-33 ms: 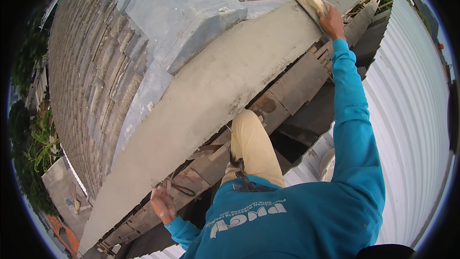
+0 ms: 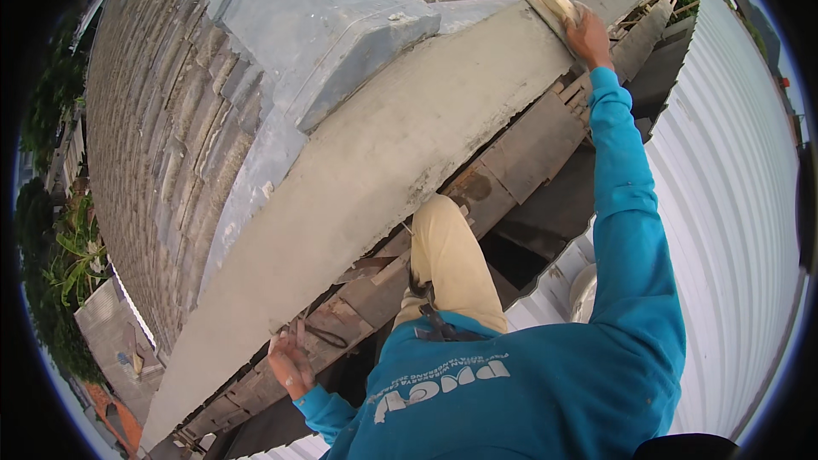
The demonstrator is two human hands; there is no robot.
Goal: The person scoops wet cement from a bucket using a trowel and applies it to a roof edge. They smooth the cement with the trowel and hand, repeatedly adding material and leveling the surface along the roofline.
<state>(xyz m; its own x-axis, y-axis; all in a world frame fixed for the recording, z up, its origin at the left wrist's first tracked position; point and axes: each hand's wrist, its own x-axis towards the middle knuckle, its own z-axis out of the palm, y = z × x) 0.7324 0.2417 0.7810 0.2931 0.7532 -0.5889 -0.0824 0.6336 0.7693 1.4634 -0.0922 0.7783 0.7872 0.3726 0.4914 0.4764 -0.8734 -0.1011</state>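
A smooth strip of grey cement render (image 2: 358, 170) runs diagonally across the view, from lower left to upper right. At its upper right part, my right hand (image 2: 588, 37) is wrapped round a pale, worn plastering float (image 2: 554, 7), whose flat face lies against the render. My left hand (image 2: 290, 364) is at the strip's near edge, lower left, its fingertips touching the rim. Its fingers are apart, and I see nothing held in them.
Beyond the strip stand a blue-grey ridge block (image 2: 341, 34) and rows of weathered roof tiles (image 2: 162, 119). Below the near edge is a brick ledge (image 2: 532, 149) with dark gaps beside my bent knee (image 2: 452, 264). White corrugated sheeting (image 2: 724, 204) covers the right side.
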